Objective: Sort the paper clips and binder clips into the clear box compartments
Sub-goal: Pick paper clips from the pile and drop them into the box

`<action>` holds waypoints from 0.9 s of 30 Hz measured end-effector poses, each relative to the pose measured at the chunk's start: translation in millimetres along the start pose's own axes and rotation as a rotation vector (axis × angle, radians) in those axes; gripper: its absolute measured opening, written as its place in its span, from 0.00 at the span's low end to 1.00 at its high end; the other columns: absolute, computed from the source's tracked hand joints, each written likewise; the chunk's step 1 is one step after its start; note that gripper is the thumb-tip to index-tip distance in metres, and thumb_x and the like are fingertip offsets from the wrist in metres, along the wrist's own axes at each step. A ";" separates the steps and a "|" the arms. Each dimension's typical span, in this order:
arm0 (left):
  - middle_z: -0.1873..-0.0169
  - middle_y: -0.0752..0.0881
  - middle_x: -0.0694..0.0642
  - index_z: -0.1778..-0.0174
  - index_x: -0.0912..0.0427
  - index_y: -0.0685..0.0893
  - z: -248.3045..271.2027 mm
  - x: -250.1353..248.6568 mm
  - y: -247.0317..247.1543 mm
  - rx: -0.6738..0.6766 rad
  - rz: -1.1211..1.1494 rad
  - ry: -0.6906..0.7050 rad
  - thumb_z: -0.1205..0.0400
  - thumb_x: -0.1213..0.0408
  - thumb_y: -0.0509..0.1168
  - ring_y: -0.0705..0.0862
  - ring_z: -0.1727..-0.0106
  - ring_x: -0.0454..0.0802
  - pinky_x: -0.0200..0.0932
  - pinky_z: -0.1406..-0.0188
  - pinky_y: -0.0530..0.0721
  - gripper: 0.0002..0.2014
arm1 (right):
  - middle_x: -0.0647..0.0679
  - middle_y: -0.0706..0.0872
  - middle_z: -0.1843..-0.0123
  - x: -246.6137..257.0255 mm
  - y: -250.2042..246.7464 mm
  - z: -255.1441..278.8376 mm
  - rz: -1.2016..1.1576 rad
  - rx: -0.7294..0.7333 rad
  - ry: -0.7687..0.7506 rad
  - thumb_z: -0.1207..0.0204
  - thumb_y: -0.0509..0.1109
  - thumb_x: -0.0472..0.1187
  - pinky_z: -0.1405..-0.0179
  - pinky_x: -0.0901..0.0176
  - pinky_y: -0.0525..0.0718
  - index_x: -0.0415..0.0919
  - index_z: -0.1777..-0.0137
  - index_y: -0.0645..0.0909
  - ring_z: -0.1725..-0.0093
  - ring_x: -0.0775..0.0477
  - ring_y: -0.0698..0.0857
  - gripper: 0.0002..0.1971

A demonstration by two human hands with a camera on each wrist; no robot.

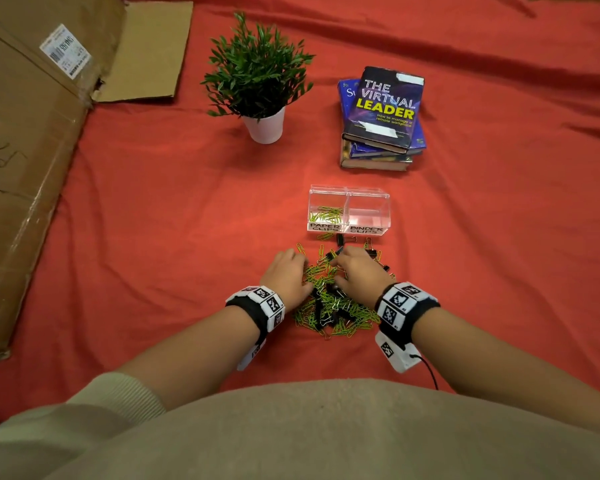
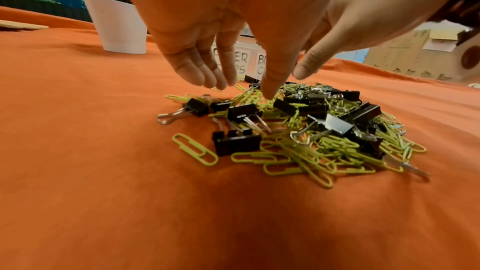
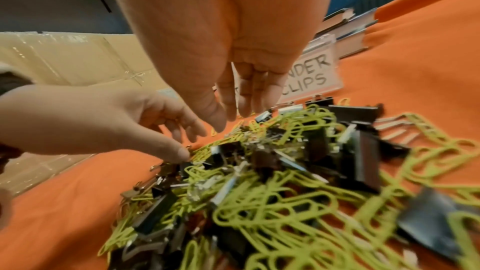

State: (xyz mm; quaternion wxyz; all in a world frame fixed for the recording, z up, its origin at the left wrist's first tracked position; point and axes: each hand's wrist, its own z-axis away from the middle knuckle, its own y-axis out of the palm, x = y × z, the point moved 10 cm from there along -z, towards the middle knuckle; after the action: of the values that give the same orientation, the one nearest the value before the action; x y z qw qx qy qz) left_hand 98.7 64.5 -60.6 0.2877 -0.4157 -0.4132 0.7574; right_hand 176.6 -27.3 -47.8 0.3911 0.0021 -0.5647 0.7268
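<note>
I have both hands low over the mixed pile on the red cloth, just in front of the clear box (image 1: 349,209). My left hand (image 1: 286,277) and right hand (image 1: 359,271) are loosely spread, fingers down, holding nothing I can see. The paper clips (image 2: 298,157) are light, slick and tangle, so I'd pinch one loop. The binder clips (image 2: 237,144) are stiffer; I'd take the black body.
</note>
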 end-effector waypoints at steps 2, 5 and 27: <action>0.42 0.75 0.57 0.37 0.59 0.76 -2.5 -7.3 5.8 0.036 -0.053 0.019 0.25 0.56 0.69 0.73 0.37 0.56 0.50 0.35 0.75 0.22 | 0.43 0.77 0.37 15.8 4.2 -8.6 -0.005 0.031 -0.043 0.23 0.64 0.34 0.31 0.54 0.73 0.37 0.31 0.77 0.31 0.44 0.73 0.19; 0.42 0.76 0.59 0.35 0.61 0.76 -3.1 -13.6 14.7 0.083 -0.060 0.047 0.24 0.62 0.67 0.73 0.35 0.58 0.49 0.33 0.73 0.21 | 0.43 0.78 0.40 18.1 15.2 -16.1 0.014 0.094 -0.031 0.27 0.61 0.27 0.33 0.50 0.77 0.37 0.33 0.78 0.33 0.41 0.75 0.22; 0.43 0.77 0.62 0.42 0.66 0.78 1.2 -22.5 15.6 0.068 -0.126 0.018 0.19 0.66 0.62 0.76 0.36 0.61 0.53 0.41 0.76 0.12 | 0.40 0.72 0.39 18.0 28.3 -3.4 0.055 0.078 -0.158 0.27 0.67 0.38 0.34 0.54 0.75 0.32 0.33 0.75 0.38 0.42 0.72 0.22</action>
State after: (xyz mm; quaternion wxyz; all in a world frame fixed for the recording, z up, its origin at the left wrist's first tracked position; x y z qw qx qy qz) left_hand 107.2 38.8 -65.0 0.3522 -0.3857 -0.4100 0.7477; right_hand 149.5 -15.9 -64.2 0.3248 0.0588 -0.5649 0.7563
